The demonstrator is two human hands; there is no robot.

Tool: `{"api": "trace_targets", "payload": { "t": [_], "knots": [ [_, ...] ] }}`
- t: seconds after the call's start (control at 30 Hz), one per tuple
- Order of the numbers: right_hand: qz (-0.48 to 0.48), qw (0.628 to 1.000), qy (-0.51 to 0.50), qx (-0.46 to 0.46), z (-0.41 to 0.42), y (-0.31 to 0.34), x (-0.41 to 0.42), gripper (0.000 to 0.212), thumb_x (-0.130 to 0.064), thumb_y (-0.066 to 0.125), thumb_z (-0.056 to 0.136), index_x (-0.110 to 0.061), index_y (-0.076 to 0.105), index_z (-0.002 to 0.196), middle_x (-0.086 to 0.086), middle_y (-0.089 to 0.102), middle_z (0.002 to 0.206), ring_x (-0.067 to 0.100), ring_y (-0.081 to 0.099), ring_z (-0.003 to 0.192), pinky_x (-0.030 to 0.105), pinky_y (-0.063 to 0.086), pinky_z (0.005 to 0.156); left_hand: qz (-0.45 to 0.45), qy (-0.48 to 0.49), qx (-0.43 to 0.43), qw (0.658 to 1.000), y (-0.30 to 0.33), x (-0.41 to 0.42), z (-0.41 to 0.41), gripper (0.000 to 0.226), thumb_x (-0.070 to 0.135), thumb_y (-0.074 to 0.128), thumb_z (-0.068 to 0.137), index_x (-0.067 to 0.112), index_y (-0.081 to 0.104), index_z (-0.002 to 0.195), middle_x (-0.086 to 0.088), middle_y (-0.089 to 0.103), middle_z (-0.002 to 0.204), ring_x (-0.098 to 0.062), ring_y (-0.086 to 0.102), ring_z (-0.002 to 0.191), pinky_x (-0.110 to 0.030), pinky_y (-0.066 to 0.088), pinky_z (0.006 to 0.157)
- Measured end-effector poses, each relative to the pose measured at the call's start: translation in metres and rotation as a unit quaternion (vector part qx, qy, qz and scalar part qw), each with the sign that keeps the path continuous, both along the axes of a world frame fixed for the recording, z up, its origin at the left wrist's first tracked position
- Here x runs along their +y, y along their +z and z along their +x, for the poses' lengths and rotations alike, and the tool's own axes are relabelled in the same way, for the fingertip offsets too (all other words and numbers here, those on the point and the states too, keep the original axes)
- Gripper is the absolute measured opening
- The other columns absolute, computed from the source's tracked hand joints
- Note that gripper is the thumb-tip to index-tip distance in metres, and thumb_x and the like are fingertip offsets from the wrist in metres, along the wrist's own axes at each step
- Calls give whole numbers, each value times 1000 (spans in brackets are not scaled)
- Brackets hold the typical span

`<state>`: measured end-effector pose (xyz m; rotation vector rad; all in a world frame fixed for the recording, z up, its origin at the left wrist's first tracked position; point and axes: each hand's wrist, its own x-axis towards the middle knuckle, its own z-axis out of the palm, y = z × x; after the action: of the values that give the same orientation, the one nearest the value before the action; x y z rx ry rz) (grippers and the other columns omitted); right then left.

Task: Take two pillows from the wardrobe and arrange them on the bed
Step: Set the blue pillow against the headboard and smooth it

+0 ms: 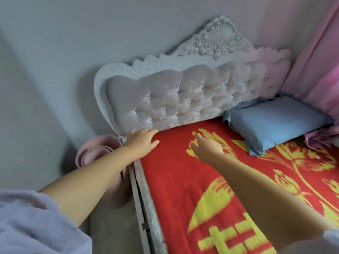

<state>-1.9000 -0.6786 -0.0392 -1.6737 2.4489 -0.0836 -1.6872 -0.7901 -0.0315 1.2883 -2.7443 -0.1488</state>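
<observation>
The bed fills the view, its red and yellow blanket running up to the tufted headboard. One blue pillow lies at the far corner, touching the headboard; no second pillow or wardrobe is in view. Both hands are open and hold nothing: the left hand rests flat at the near corner by the headboard, the right hand spread low over the blanket's middle. The step looks like smoothing the spot for the second pillow. It goes best with flat palms, pressing wrinkles outward toward the edge, leaving the cleared place level beside the blue pillow.
</observation>
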Motion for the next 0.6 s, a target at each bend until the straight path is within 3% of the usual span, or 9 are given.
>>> {"api": "trace_targets", "payload": {
  "t": [0.13, 0.43, 0.6],
  "knots": [
    [-16, 1000, 13, 19, 55, 13, -4, 48, -43, 34, 97, -22, 33, 140, 8, 46, 135, 31, 59, 106, 36, 45, 65, 19, 10, -23, 1000, -2, -14, 47, 47, 46, 47, 92, 26, 46, 136, -2, 61, 126, -24, 56, 118, -40, 40, 101],
    [4, 997, -50, 67, 68, 29, 52, 47, -45, 34, 98, -24, 33, 140, 6, 49, 133, 28, 62, 100, 34, 49, 59, 64, -84, 26, 994, 8, 30, 24, 45, 44, 45, 94, 26, 45, 135, -4, 59, 125, -23, 55, 117, -44, 33, 106],
    [-14, 998, -30, 48, 113, 24, 61, 45, -43, 34, 98, -22, 35, 138, 7, 48, 132, 30, 61, 102, 34, 47, 59, 53, -59, 19, 997, 6, 42, 88, 46, 44, 44, 94, 26, 44, 137, -4, 58, 127, -23, 54, 119, -44, 35, 107]
  ]
}}
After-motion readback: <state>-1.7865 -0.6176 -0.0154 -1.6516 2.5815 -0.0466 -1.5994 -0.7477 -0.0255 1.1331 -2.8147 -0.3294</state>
